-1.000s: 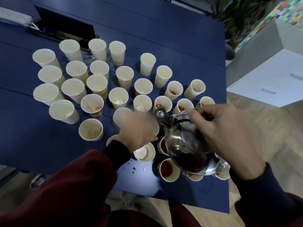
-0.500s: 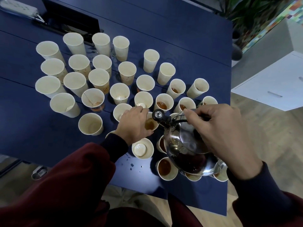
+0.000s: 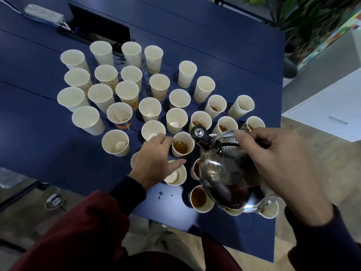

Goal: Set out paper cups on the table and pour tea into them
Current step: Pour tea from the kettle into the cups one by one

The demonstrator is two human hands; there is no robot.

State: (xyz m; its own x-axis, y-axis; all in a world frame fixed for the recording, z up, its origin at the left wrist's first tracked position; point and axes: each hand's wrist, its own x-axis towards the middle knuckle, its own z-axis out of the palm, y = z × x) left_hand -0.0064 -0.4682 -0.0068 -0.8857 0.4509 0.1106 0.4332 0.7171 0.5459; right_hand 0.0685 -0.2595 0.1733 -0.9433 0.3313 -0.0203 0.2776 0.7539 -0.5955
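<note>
Out on the left side of the table [image 3: 35, 137] there's plenty of bare blue surface, with a power strip [image 3: 44, 13] parked up at the far left corner, well clear of the action. Moving in, a big block of empty cups [image 3: 88, 122] stands upright and tightly packed, rims nearly touching, all waiting for tea. Now the left hand [image 3: 156, 163]: fingers curled against the left wall of a half-filled cup [image 3: 182, 144] and thumb tucked under its near side, holding it steady in the middle of the pack. Just right of it, the spout [image 3: 198, 133] of the shiny kettle [image 3: 230, 177] hangs over that cup's rim. I can't make out a stream, so I'd judge this as the pour into that cup, either finishing or about to top up. The right hand [image 3: 277, 169] wraps its fingers round the dark handle, with the kettle tipped forward above the filled cups [image 3: 201, 198] at the near right corner. Next up, by my reckoning: level the kettle, shift leftward to an empty cup, steady it, pour. Tight quarters here, as those near cups sit close to the table's near and right edges and directly under the kettle body, so it wants lifting rather than sliding; the open room is all to the left.
</note>
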